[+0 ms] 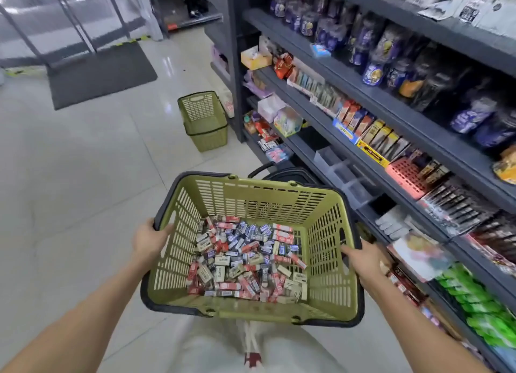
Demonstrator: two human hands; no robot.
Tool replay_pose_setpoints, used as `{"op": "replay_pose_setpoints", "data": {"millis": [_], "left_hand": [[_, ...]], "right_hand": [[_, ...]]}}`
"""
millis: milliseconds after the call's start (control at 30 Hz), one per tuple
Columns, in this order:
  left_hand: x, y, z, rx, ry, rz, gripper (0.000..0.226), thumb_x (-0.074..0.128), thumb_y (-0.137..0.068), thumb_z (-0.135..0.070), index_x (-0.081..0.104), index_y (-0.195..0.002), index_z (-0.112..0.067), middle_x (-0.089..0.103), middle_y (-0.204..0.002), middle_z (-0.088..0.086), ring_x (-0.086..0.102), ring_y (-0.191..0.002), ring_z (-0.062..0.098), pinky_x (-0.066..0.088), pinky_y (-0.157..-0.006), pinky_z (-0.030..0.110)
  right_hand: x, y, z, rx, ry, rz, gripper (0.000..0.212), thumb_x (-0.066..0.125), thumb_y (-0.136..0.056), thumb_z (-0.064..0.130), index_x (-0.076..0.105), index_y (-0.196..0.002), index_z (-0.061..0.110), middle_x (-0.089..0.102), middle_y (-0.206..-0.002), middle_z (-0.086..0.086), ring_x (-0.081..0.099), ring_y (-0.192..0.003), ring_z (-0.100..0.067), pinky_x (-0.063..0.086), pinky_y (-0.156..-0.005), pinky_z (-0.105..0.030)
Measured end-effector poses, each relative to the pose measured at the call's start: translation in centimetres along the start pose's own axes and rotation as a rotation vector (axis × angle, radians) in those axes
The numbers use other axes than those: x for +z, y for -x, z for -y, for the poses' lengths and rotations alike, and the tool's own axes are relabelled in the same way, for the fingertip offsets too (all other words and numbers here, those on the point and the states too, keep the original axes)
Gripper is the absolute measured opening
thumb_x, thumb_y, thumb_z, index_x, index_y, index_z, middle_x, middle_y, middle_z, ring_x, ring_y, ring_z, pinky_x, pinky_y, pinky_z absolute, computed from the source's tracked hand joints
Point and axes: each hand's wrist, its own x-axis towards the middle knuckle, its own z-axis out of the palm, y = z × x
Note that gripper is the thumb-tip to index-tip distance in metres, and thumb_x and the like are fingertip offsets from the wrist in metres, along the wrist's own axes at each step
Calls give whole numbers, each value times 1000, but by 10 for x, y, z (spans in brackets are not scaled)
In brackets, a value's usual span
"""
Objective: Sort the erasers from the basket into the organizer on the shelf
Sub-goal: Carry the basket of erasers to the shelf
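Note:
I hold a green plastic basket (321, 227) with a dark rim in front of me, off the floor. My left hand (148, 240) grips its left rim. My right hand (363, 257) grips the right rim, thumb inside the wall. The basket's bottom is covered with several small erasers (245, 257) in red, blue and cream wrappers, lying loose in a heap. A clear plastic organizer (339, 173) with divided compartments sits on a grey shelf to the right, just beyond the basket.
A second green basket (205, 121) stands on the tiled floor ahead by the shelf end. Another dark basket (287, 174) lies below the organizer. Grey shelves (371, 92) packed with stationery fill the right side. A dark mat (100, 75) lies at the glass door.

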Motion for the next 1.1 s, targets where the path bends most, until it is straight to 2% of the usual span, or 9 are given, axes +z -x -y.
{"op": "replay_pose_setpoints", "data": {"millis": [167,300,433,567,667,767,933,1000,1100], "left_hand": [[26,-80,-70,37,-18,67,31,63,-90,-22,55,-111,-1,62,-92,17,60,-83,35,49,-71,43],[63,-144,-127,102,-69,160,32,63,-91,-23,56,-113,-1,63,-94,17,61,-83,36,51,-71,45],[106,-204,-178,209,-137,308,32,61,-92,-23,54,-115,-2,63,-100,19,61,-91,38,51,-82,50],[144,-257,-226,364,-252,478,33,63,-91,-21,58,-115,0,62,-95,17,61,-89,36,49,-81,45],[165,-286,-258,507,-415,563,33,65,-89,-28,61,-113,-4,67,-101,21,62,-92,38,48,-78,40],[190,-308,-280,605,-490,685,36,62,-91,-31,61,-113,-2,68,-102,22,62,-91,38,50,-81,43],[237,-324,-286,662,-579,758,32,63,-91,-32,62,-104,-2,64,-79,11,57,-69,25,44,-58,32],[261,-327,-280,611,-545,782,32,63,-91,-27,62,-105,1,67,-87,18,61,-79,34,51,-69,41],[298,-326,-268,562,-514,748,32,63,-91,-24,61,-106,5,66,-100,26,62,-93,42,50,-83,51]], "right_hand": [[6,-50,39,39,-30,-107,13,66,-81,13,66,-91,5,69,-78,-19,66,-72,-35,51,-62,-38],[13,-83,48,104,-60,-241,10,68,-79,13,67,-88,8,66,-73,-15,64,-70,-33,50,-64,-37],[23,-102,45,211,-157,-351,18,68,-80,12,67,-95,2,66,-77,-14,63,-68,-28,52,-67,-37],[36,-101,51,339,-218,-484,25,69,-82,14,65,-104,3,69,-92,-19,66,-82,-34,55,-77,-47],[45,-96,64,417,-188,-576,27,69,-83,20,65,-104,2,64,-84,-14,60,-73,-27,48,-63,-35],[54,-99,68,460,-206,-646,25,67,-84,19,63,-104,3,60,-79,-11,55,-67,-25,43,-56,-29],[64,-116,43,558,-227,-654,18,68,-83,22,61,-93,9,61,-72,-10,56,-65,-27,47,-63,-35],[66,-125,28,572,-225,-630,15,69,-82,22,61,-90,11,60,-70,-6,56,-64,-24,47,-62,-33],[70,-142,3,587,-230,-620,15,69,-81,19,61,-91,11,61,-73,-6,57,-67,-25,48,-63,-33]]}}
